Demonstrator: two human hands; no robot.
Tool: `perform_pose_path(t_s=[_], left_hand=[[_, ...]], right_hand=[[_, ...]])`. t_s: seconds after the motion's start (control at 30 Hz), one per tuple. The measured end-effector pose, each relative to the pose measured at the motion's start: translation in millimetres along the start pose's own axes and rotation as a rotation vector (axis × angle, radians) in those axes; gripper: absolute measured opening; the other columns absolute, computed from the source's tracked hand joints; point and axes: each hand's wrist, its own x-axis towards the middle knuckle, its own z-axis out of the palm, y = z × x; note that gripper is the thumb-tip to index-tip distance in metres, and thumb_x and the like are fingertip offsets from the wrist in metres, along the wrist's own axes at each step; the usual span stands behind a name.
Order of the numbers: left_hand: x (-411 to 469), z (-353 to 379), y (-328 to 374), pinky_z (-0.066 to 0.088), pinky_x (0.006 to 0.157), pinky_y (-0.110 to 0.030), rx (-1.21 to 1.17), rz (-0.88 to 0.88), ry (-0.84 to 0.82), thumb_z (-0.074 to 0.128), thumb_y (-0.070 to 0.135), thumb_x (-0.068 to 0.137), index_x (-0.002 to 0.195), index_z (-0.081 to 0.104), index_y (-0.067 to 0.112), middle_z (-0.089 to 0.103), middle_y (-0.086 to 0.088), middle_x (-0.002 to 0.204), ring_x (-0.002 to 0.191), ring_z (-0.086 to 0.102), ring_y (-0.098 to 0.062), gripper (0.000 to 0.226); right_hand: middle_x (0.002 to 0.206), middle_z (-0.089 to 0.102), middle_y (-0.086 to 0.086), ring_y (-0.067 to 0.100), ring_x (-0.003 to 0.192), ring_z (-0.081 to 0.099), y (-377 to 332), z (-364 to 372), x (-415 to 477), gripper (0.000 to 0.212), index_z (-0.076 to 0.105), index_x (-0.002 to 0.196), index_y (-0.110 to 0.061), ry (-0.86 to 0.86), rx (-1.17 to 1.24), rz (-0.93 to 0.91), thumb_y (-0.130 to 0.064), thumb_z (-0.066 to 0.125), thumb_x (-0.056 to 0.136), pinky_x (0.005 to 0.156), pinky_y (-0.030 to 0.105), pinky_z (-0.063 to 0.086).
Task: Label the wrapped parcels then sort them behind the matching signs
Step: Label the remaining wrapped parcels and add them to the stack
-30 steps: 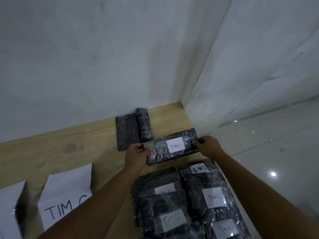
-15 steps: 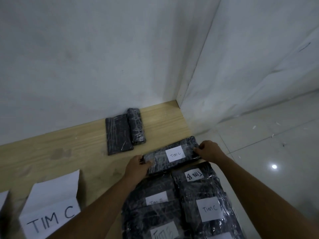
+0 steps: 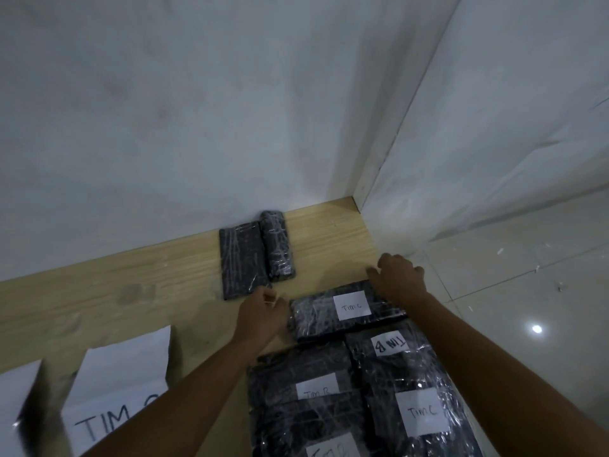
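The parcel labelled TIM C (image 3: 346,311) lies flat on the tabletop (image 3: 131,291) between both hands; the left hand (image 3: 262,319) sits just off its left end, grip loose and holding nothing; the right hand (image 3: 398,278) hovers over its far right corner, fingers spread wide; two unlabelled parcels (image 3: 255,255) lie beyond the left hand; the TIM C sign (image 3: 115,400) stands near-left.

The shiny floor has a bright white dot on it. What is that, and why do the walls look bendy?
Head view: the dot is glare, probably a lamp mirrored in the glossy floor; the wall corner bends because the wide-angle lens curves straight lines; the whole picture is dim and bluish.
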Motion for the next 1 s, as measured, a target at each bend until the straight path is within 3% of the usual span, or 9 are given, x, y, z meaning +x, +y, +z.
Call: perform_pose_path(t_s=[0.2,0.3,0.43,0.5,0.6,0.67,0.8,1.0], left_hand=[[23,-38,7,0.040,0.073,-0.028,0.083,0.100,0.168,0.060,0.033,0.091,0.097,0.054,0.015,0.058,-0.003,0.091,0.081,0.054,-0.018,0.020],[35,-56,6,0.043,0.077,-0.033,0.101,0.130,0.221,0.060,0.030,0.092,0.094,0.054,0.011,0.052,-0.005,0.086,0.075,0.050,-0.018,0.020],[54,-73,-5,0.039,0.101,-0.035,0.153,0.049,0.241,0.061,0.036,0.090,0.129,0.053,0.007,0.048,-0.015,0.133,0.121,0.048,-0.031,0.049],[60,-76,-9,0.035,0.106,-0.036,0.126,-0.027,0.174,0.060,0.040,0.090,0.140,0.043,0.008,0.039,-0.016,0.146,0.131,0.042,-0.032,0.061],[68,-76,-16,0.037,0.106,-0.036,0.024,-0.127,0.072,0.059,0.042,0.091,0.147,0.029,0.009,0.035,-0.013,0.151,0.134,0.040,-0.032,0.072],[70,-74,-19,0.038,0.102,-0.034,-0.002,-0.145,0.040,0.058,0.042,0.091,0.148,0.026,0.010,0.036,-0.013,0.151,0.132,0.043,-0.032,0.073],[68,-74,-23,0.039,0.102,-0.034,-0.006,-0.128,0.036,0.056,0.040,0.093,0.148,0.026,0.009,0.037,-0.012,0.150,0.131,0.043,-0.031,0.070],[59,-87,-32,0.040,0.106,-0.038,-0.037,-0.092,0.029,0.057,0.040,0.092,0.145,0.031,0.010,0.037,-0.011,0.149,0.133,0.041,-0.030,0.066]], right_hand=[[0.124,0.058,0.016,0.031,0.112,0.056,-66,3,15,0.045,0.053,0.122,-0.006,-0.100,0.382,-0.099,-0.040,0.055,0.093,0.094,0.037,0.047],[0.128,0.056,0.016,0.029,0.114,0.054,-99,5,17,0.049,0.045,0.132,-0.003,-0.162,0.536,-0.127,-0.034,0.056,0.095,0.084,0.026,0.039],[0.145,0.042,0.016,0.030,0.127,0.047,-138,16,20,0.066,0.029,0.145,-0.004,-0.213,0.655,-0.120,-0.037,0.056,0.094,0.089,0.027,0.036],[0.145,0.041,0.018,0.033,0.129,0.044,-152,24,22,0.077,0.024,0.146,-0.002,-0.247,0.682,-0.098,-0.043,0.058,0.092,0.091,0.031,0.039],[0.133,0.046,0.021,0.038,0.121,0.050,-167,39,21,0.086,0.027,0.141,0.002,-0.244,0.674,-0.055,-0.051,0.065,0.085,0.088,0.036,0.047],[0.126,0.045,0.020,0.038,0.115,0.051,-171,47,20,0.083,0.034,0.133,-0.001,-0.181,0.614,-0.047,-0.051,0.070,0.079,0.090,0.045,0.050],[0.115,0.051,0.020,0.037,0.105,0.056,-173,52,16,0.071,0.038,0.124,-0.002,-0.130,0.649,-0.041,-0.041,0.074,0.078,0.084,0.047,0.053],[0.109,0.061,0.015,0.021,0.084,0.057,-166,38,-2,0.062,0.035,0.132,0.000,-0.127,0.788,-0.045,-0.030,0.066,0.088,0.070,0.031,0.050]])
